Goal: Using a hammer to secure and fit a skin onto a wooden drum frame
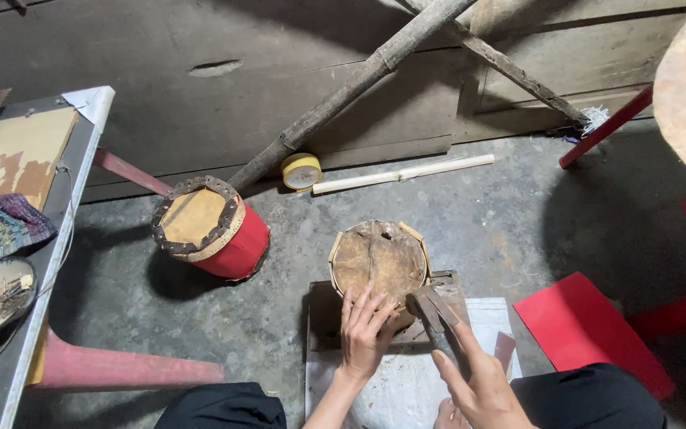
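I'm looking straight down: the small drum (380,260) sits on a block (327,318) right in front of me, on the floor. My left hand (364,334) lies against its near side, my right hand (482,381) just right of that, gripping a hammer (437,311) whose head is at the drum's near edge. A sheet (406,381) lies under the block, toward me. Left of the drum, well apart, a second drum (210,228) stands tilted. Behind, a tape roll (301,171) lies beside a stick (402,173). A table (49,262) runs along my far left.
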